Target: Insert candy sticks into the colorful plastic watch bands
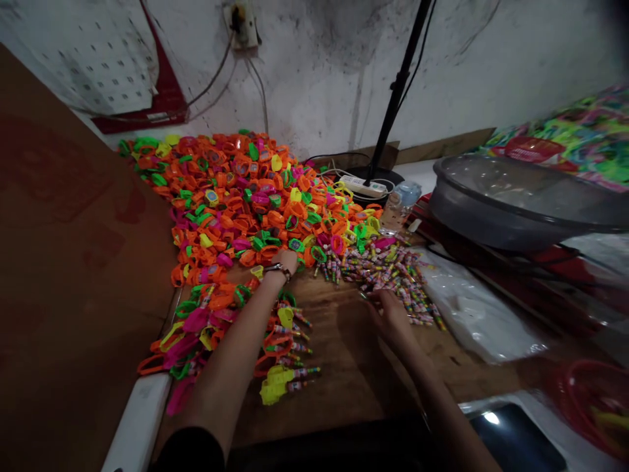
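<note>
My left hand (289,261), with a bracelet on the wrist, reaches to the near edge of a big heap of plastic toy watches (236,190), mostly orange with some green, pink and yellow. Its fingertips are hidden among them. At the near side of a pile of small printed tubes (393,272) is my right hand (390,318), thumb and fingers pinched together; a small pale bit shows at the tips, too blurred to name. Under and beside my left forearm lie watches paired with tubes, two yellow watches (275,383) nearest me.
A brown cardboard box (73,262) walls off the left side. To the right are a plastic bag (481,314), a large grey basin (491,216), a red basket (584,400) and a dark-screened device (515,436). A black pole (393,98) stands behind, beside a power strip (363,185).
</note>
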`<action>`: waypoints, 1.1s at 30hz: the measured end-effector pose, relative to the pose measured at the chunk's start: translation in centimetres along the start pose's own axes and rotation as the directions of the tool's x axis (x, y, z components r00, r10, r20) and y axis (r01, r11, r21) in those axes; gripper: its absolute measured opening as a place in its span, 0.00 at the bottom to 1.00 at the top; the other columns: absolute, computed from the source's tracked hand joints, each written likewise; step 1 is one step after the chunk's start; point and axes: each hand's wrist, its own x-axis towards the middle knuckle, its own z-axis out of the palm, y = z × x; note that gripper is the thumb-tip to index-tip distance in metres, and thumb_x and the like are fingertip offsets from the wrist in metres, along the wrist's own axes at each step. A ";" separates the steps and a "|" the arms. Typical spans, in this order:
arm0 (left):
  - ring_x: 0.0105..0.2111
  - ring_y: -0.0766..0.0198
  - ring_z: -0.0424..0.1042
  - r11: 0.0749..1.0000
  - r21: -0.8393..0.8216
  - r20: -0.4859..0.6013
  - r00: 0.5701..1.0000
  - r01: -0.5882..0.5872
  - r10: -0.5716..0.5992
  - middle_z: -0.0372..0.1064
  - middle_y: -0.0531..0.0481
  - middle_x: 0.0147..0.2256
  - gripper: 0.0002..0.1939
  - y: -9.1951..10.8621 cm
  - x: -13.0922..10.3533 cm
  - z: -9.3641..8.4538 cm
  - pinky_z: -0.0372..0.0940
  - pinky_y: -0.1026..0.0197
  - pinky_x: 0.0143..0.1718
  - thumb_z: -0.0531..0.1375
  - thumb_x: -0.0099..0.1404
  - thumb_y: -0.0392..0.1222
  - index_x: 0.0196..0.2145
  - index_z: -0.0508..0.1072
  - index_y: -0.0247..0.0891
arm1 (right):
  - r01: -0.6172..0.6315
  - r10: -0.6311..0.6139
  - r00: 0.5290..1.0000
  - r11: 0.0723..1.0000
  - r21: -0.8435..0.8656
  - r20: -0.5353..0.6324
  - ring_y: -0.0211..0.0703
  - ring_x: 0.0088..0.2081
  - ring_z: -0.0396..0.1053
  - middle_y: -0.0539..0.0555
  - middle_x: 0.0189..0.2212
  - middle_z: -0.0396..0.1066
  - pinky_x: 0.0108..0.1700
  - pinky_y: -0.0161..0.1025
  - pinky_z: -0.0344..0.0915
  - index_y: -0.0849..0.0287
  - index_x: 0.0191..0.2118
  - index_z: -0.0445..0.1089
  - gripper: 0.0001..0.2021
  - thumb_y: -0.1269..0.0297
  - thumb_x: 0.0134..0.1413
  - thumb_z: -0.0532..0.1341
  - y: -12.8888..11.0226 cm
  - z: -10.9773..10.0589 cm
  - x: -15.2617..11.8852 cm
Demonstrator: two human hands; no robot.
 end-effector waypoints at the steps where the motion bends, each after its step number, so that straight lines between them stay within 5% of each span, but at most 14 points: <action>1: 0.35 0.65 0.69 1.000 0.022 0.026 1.000 -0.004 0.004 0.68 0.48 0.37 0.12 -0.3 -0.1 0.0 0.67 0.58 0.36 0.58 0.64 0.45 0.39 0.69 0.32 | -0.029 0.029 1.000 0.981 0.191 0.001 0.46 0.32 0.68 0.56 0.31 0.68 0.35 0.43 0.65 0.60 0.37 0.64 0.08 0.60 0.55 0.56 -0.6 0.1 0.0; 4: 0.29 0.66 0.64 0.998 0.047 0.078 0.996 -0.045 0.042 0.63 0.54 0.26 0.14 -0.9 -1.9 -0.6 0.59 0.64 0.31 0.65 0.55 0.45 0.24 0.65 0.33 | -0.142 0.077 0.989 0.759 0.636 0.129 0.41 0.32 0.69 0.53 0.31 0.70 0.35 0.40 0.66 0.58 0.47 0.62 0.18 0.54 0.53 0.59 -3.7 0.2 0.3; 6: 0.28 0.67 0.62 0.995 0.011 0.087 0.992 -0.094 0.093 0.59 0.56 0.24 0.18 -0.9 -4.2 -1.1 0.55 0.65 0.29 0.67 0.52 0.47 0.22 0.62 0.35 | -0.210 0.069 0.975 0.589 0.780 0.210 0.39 0.32 0.69 0.51 0.32 0.72 0.36 0.38 0.66 0.57 0.50 0.62 0.21 0.55 0.51 0.62 -6.0 0.2 0.5; 12: 0.34 0.63 0.68 0.898 -0.412 -0.014 0.987 -0.151 0.160 0.66 0.54 0.34 0.27 0.5 -12.9 -0.7 0.62 0.63 0.35 0.67 0.52 0.45 0.46 0.59 0.39 | -0.331 0.124 0.942 0.217 0.918 0.310 0.38 0.29 0.71 0.47 0.30 0.72 0.31 0.36 0.68 0.54 0.37 0.64 0.19 0.60 0.39 0.71 -10.7 0.2 0.2; 15: 0.43 0.60 0.69 0.918 -0.365 -0.028 0.988 -0.154 0.155 0.67 0.49 0.43 0.27 1.2 -15.4 -0.3 0.63 0.58 0.44 0.64 0.57 0.37 0.52 0.59 0.42 | -0.401 0.061 0.915 0.250 0.881 0.399 0.39 0.33 0.72 0.49 0.32 0.73 0.41 0.41 0.69 0.56 0.37 0.70 0.17 0.61 0.39 0.71 -11.7 -0.1 -0.8; 18: 0.47 0.59 0.66 0.953 -0.221 -0.088 0.978 -0.207 0.192 0.65 0.48 0.46 0.17 1.7 -16.7 -0.3 0.62 0.55 0.49 0.59 0.60 0.33 0.47 0.64 0.41 | -0.421 0.020 0.896 0.349 0.837 0.443 0.39 0.35 0.71 0.51 0.34 0.74 0.43 0.39 0.68 0.58 0.37 0.74 0.12 0.60 0.44 0.69 -12.4 -0.4 -1.8; 27: 0.50 0.56 0.62 0.954 0.089 -0.133 0.946 -0.286 0.296 0.63 0.47 0.48 0.23 2.2 -18.1 0.1 0.63 0.50 0.51 0.50 0.59 0.24 0.50 0.61 0.42 | -0.253 0.064 0.964 0.523 0.814 0.259 0.39 0.36 0.70 0.51 0.32 0.72 0.40 0.37 0.69 0.58 0.30 0.71 0.10 0.59 0.43 0.69 -13.8 -0.1 -3.0; 33: 0.51 0.56 0.61 0.951 0.107 -0.133 0.944 -0.289 0.301 0.62 0.46 0.49 0.23 1.6 -18.5 0.7 0.62 0.49 0.52 0.50 0.59 0.23 0.50 0.61 0.40 | -0.192 0.016 0.972 0.621 0.760 0.232 0.40 0.37 0.70 0.52 0.33 0.73 0.41 0.39 0.68 0.57 0.34 0.73 0.08 0.61 0.47 0.66 -13.9 -0.4 -3.6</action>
